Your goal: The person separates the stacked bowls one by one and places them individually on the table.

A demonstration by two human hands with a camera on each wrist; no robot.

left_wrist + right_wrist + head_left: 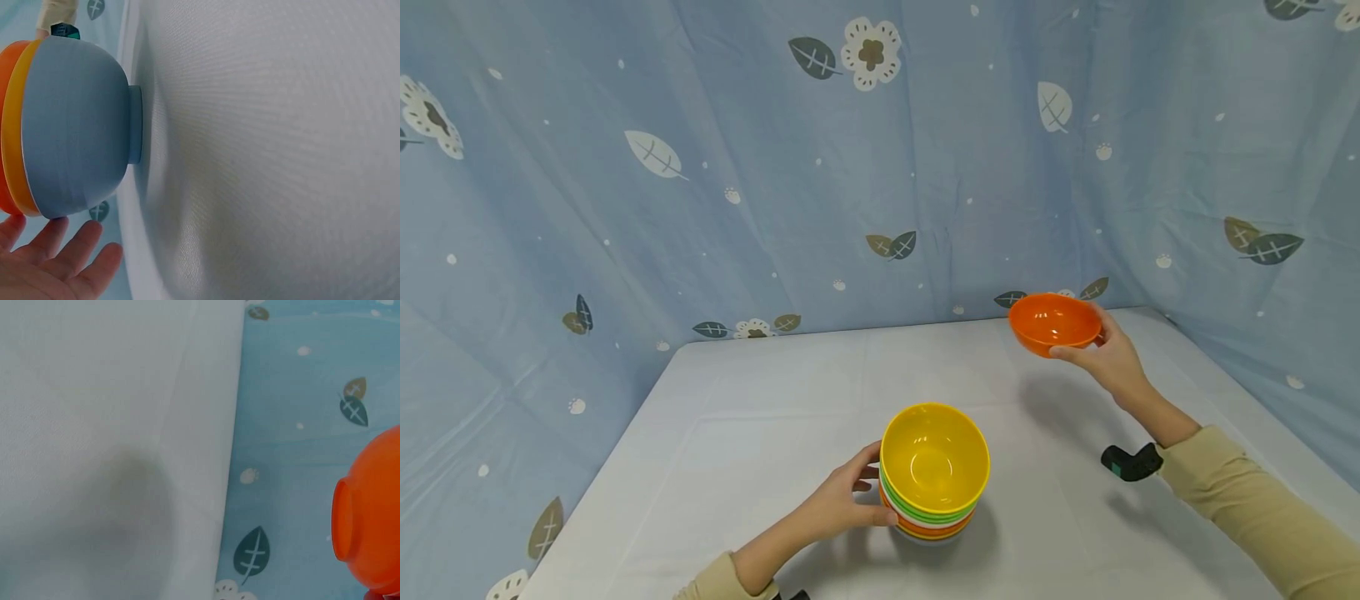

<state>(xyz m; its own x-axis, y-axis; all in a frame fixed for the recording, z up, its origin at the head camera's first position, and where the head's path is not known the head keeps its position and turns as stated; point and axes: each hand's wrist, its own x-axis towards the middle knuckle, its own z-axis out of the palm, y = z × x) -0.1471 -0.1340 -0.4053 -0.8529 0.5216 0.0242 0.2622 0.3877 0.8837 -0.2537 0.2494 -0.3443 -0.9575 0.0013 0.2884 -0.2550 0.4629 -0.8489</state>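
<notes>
Blue curtain (pixel 760 167) behind a white table (pixel 752 417), with bowls both stacked and lifted.
Head view: rests the left hand (pixel 848 496) loosely against the left side of an upright stack (pixel 932 467), yellow on top, then green, white and orange rims lower down; grips an orange bowl (pixel 1045 325) at its right side between thumb and fingers of the right hand (pixel 1112 358), above the far right of the table, well apart from the stack. Left wrist view: touches the stack with relaxed fingers (pixel 75 250), near the grey-blue bottom bowl (pixel 78 125). Right wrist view: shows the orange bowl cut off at the right edge, with too little of the hand to tell its hold.
</notes>
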